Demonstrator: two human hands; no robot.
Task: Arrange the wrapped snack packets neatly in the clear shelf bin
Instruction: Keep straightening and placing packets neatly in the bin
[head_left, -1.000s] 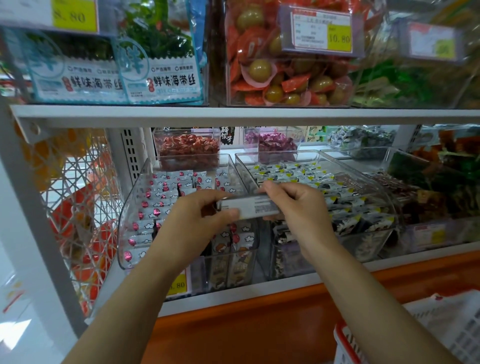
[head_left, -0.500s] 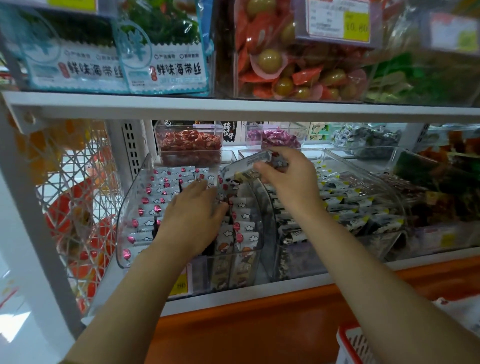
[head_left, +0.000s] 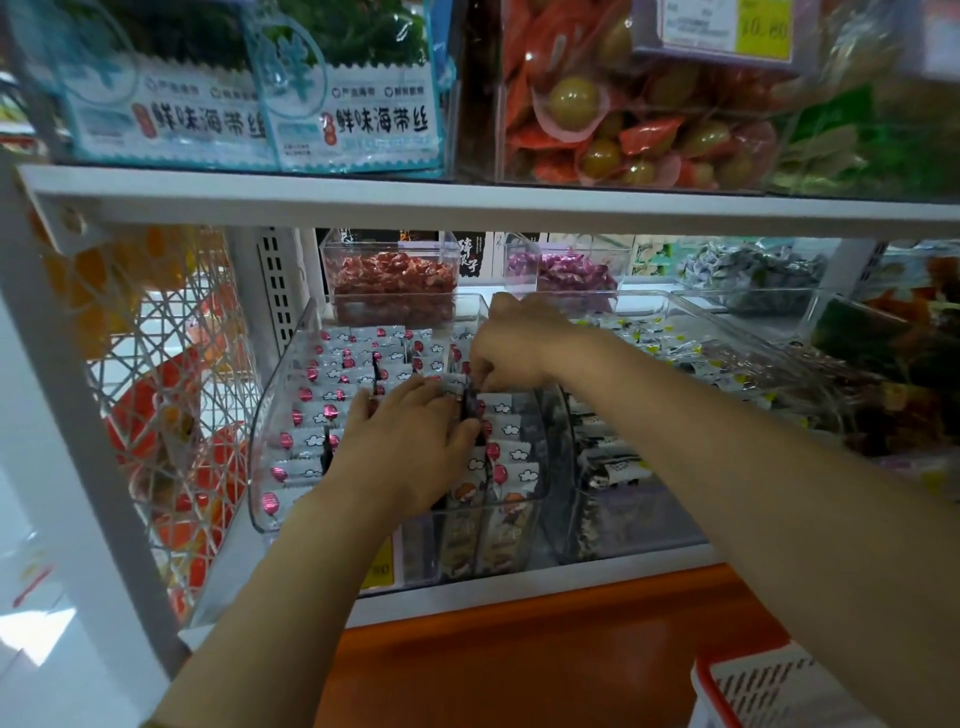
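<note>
Lower white metal shelf (head_left: 519, 586), left end: the clear plastic shelf bin (head_left: 279, 410) holds small silver-white wrapped snack packets (head_left: 332, 413) printed with pink balloons and clouds. They stand on edge in close rows, with a few dark gaps where the rows break. We judge the packets light, with slick, crinkly film: easy to lift, quick to slide, and prone to toppling along a row. Best hold, we reckon, is a pinch across the short sealed ends or the top edge, not the flat faces. Left hand (head_left: 410, 452) lies palm down on the middle rows, fingers straight and apart, pressing the tops level. Right hand (head_left: 519, 348) reaches into the rear right of the bin, fingers curled down and pinching what looks like one packet (head_left: 451, 385); their tips are partly hidden. The neighbouring clear bin (head_left: 675, 300) to the right carries black, white and yellow packets (head_left: 670, 343), laid looser. Behind these stand a small clear tub of red-wrapped sweets (head_left: 389, 283) and another tub of purple-wrapped sweets (head_left: 569, 273). On the upper shelf (head_left: 467, 203) are blue-and-white seaweed bags (head_left: 358, 122) and a box of orange-wrapped round snacks (head_left: 623, 135).
</note>
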